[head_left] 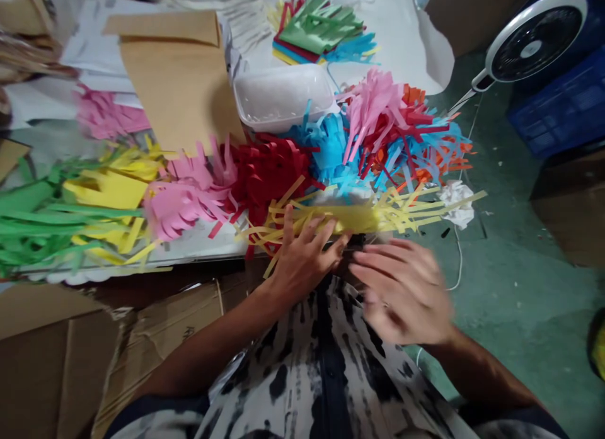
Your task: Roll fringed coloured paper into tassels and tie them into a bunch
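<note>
A pale yellow fringed paper tassel point(352, 218) lies along the table's front edge, its strips fanning out at both ends. My left hand point(305, 253) rests on its left part, palm down with fingers spread. To the right, my right hand point(406, 291) hovers just off the edge, blurred by motion; its fingers look stretched out, and I see nothing in them. Right behind the yellow tassel are a dark red fringed paper bundle point(271, 168) and a light blue one point(331, 143). Pink fringed paper point(182, 203) sits left of the red.
Green fringed paper point(33, 212) and yellow fringed paper point(111, 184) cover the left end. Behind stand a brown paper bag point(184, 80) and a white plastic tray point(286, 96). Stacked coloured fringes point(326, 26) lie farther back. A fan point(534, 45) and a blue crate point(562, 108) are at right.
</note>
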Demonstrator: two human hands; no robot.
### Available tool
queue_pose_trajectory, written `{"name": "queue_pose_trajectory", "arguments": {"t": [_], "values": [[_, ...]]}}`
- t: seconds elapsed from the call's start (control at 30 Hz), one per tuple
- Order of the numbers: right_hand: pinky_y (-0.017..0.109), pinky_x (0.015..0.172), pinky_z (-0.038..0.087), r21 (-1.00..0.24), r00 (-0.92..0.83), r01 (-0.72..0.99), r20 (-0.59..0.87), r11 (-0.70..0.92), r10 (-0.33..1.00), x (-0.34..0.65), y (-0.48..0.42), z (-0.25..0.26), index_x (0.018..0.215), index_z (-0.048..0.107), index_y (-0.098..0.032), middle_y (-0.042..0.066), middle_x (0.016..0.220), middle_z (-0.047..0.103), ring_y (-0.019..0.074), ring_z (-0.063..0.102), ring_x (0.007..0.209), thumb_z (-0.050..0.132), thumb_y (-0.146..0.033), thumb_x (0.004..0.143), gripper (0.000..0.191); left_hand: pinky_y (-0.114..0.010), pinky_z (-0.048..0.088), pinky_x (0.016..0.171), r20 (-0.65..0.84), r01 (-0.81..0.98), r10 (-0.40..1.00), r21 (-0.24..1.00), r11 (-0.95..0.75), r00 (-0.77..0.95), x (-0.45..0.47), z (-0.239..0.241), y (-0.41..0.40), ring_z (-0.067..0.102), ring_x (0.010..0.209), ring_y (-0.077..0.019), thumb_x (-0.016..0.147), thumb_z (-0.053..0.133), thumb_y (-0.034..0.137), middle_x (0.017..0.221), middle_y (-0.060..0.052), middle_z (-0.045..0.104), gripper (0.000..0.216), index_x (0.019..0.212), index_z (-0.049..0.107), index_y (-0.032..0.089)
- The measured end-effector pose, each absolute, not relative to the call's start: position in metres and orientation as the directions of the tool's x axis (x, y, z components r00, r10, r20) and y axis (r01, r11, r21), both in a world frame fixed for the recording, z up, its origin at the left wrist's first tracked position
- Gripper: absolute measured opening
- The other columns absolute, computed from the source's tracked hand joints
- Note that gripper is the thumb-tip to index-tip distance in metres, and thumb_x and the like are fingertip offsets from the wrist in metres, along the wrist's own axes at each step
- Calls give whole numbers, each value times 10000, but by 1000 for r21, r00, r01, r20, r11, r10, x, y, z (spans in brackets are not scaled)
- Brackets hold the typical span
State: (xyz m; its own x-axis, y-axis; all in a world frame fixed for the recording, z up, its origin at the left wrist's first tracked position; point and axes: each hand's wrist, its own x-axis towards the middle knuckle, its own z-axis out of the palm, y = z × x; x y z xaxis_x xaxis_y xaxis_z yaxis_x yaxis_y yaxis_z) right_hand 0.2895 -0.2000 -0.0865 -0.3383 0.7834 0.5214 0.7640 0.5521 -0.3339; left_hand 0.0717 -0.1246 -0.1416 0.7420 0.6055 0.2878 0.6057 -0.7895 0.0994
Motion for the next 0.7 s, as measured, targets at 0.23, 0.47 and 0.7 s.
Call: {"name": "queue_pose_trajectory", "arguments": {"t": [0.23, 0.47, 0.7], "values": [[539, 1266, 410, -252, -274, 911, 220, 326, 936, 274, -174, -159, 1642, 389, -112, 183, 1635, 491, 313, 464, 1540, 520, -373, 1071, 641, -747, -64, 1311, 315, 555, 567, 136, -820, 761, 52, -143, -114, 618, 1389, -295, 1056, 614, 344, 1472, -63, 686, 362, 1410, 657, 281], [495, 1264, 403, -227, -289, 909, 258, 349, 922, 284, -174, -159, 1580, 503, -156, 118, 1589, 563, 274, 531, 1491, 524, -306, 1081, 522, -736, 118, 1297, 430, 639, 605, 81, -765, 670, -18, -116, -74, 711, 1153, -250, 1004, 697, 332, 1046, 54, 830, 135, 898, 754, 271], [438, 1123, 505, -243, -332, 880, 300, 408, 894, 289, -162, -146, 1414, 673, -156, 111, 1465, 681, 263, 641, 1373, 570, -287, 1056, 395, -395, 545, 941, 471, 512, 465, 31, -858, 750, 40, -120, -92, 659, 1058, -225, 998, 676, 237, 1118, -47, 781, 188, 1180, 717, 214]]}}
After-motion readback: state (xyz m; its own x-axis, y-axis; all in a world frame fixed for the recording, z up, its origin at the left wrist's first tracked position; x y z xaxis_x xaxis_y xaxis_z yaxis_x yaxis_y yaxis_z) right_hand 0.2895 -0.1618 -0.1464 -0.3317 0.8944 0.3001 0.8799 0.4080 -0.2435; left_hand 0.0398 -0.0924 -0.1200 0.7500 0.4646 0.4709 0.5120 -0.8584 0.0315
